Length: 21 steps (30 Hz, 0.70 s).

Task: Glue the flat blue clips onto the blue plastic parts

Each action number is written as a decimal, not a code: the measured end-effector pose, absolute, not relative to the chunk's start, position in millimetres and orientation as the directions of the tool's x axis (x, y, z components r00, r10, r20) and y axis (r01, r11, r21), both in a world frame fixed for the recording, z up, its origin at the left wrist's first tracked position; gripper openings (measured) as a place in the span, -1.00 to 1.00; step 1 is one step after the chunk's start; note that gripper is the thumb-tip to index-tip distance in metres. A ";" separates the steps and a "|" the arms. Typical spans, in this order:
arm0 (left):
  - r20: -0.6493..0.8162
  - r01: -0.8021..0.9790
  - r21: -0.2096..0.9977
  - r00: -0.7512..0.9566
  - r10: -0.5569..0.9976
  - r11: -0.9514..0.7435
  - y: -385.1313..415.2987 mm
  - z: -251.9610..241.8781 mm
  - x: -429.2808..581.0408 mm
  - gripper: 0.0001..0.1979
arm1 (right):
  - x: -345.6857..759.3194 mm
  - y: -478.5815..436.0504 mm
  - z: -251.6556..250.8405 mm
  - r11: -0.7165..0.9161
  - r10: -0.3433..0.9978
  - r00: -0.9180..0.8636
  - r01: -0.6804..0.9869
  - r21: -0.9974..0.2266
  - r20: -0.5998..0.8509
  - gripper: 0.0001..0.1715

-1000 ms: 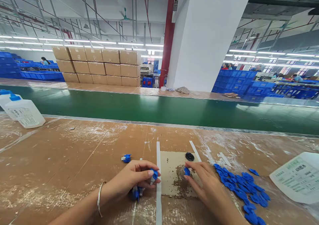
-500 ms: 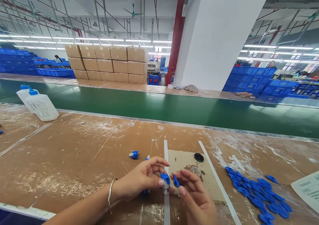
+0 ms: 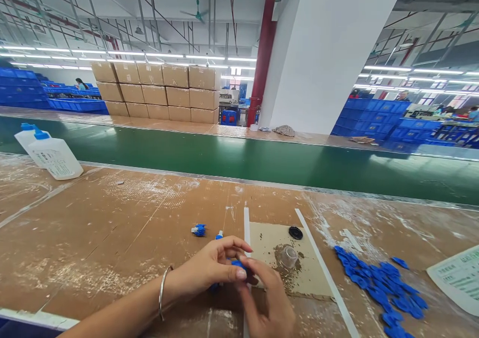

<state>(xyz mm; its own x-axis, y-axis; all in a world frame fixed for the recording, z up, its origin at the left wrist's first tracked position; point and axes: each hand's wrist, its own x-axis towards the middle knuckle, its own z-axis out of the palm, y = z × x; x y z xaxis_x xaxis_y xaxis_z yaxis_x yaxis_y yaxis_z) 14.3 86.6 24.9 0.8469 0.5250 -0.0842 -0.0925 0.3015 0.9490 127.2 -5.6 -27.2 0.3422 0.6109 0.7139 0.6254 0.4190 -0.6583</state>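
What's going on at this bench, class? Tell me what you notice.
At a workbench, a person's left hand and right hand hold a small blue plastic part together. Nearby, a clear plastic cap sits on a cardboard sheet, and loose blue parts lie in a heap to the right.

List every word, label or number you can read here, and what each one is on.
Sheet of paper at the right: printed text, too small to read.
Bottle at the left: printed label, too small to read.
Nothing else shows legible text.
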 end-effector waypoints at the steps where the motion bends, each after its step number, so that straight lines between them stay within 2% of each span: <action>1: -0.100 -0.068 0.955 0.841 0.532 0.288 87.2 24.7 14.5 -0.59 | 128.8 -5.3 -27.3 0.447 0.606 0.261 0.670 -0.593 0.751 -0.57; 4: -0.107 -0.010 0.982 0.795 0.598 0.188 93.9 27.6 12.3 -0.64 | 149.6 -6.7 -22.9 0.436 0.621 0.120 0.768 -0.469 0.775 -0.52; 5: -0.084 0.014 0.994 0.754 0.651 0.112 98.1 29.5 10.0 -0.68 | 163.0 -7.7 -20.2 0.393 0.626 0.128 0.800 -0.453 0.770 -0.55; 7: 0.022 0.142 0.980 0.628 0.778 -0.142 109.5 33.2 2.8 -0.76 | 198.9 -9.9 -14.3 0.244 0.640 0.211 0.855 -0.457 0.738 -0.69; 8: 0.099 0.260 0.921 0.561 0.822 -0.289 116.2 34.5 -1.7 -0.79 | 219.9 -10.8 -11.8 0.148 0.672 0.256 0.873 -0.465 0.695 -0.72; 9: 0.180 0.404 0.811 0.515 0.838 -0.422 123.1 35.2 -6.4 -0.79 | 241.5 -11.6 -9.8 0.021 0.706 0.315 0.886 -0.464 0.634 -0.70; 10: 0.245 0.538 0.662 0.502 0.830 -0.521 129.9 35.1 -10.9 -0.78 | 262.7 -12.3 -8.6 -0.118 0.748 0.371 0.890 -0.439 0.551 -0.65; 11: 0.283 0.636 0.510 0.513 0.811 -0.580 136.1 34.4 -14.9 -0.76 | 282.3 -13.1 -8.3 -0.185 0.761 0.406 0.884 -0.430 0.506 -0.62; 12: 0.294 0.693 0.382 0.536 0.791 -0.611 141.5 33.2 -18.2 -0.74 | 299.4 -14.1 -8.9 -0.236 0.771 0.429 0.879 -0.415 0.470 -0.62; 14: 0.284 0.724 0.244 0.583 0.762 -0.645 149.4 30.0 -22.5 -0.73 | 324.5 -16.5 -12.5 -0.302 0.790 0.456 0.871 -0.387 0.409 -0.61; 18: 0.264 0.730 0.174 0.612 0.746 -0.661 156.2 26.2 -25.2 -0.75 | 342.1 -20.6 -24.4 -0.372 0.819 0.488 0.852 -0.368 0.301 -0.61; 21: 0.270 0.764 0.133 0.585 0.765 -0.631 158.3 28.1 -26.0 -0.73 | 344.1 -18.8 -31.0 -0.391 0.824 0.511 0.827 -0.405 0.247 -0.58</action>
<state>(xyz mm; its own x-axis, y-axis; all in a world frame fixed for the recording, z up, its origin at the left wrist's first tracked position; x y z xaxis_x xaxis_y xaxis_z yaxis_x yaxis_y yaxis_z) -26.0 158.3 28.1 0.5847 0.7649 0.2705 0.7643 -0.6311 0.1327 344.1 -18.8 -31.0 0.5108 0.8236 0.2467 0.8265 -0.3914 -0.4046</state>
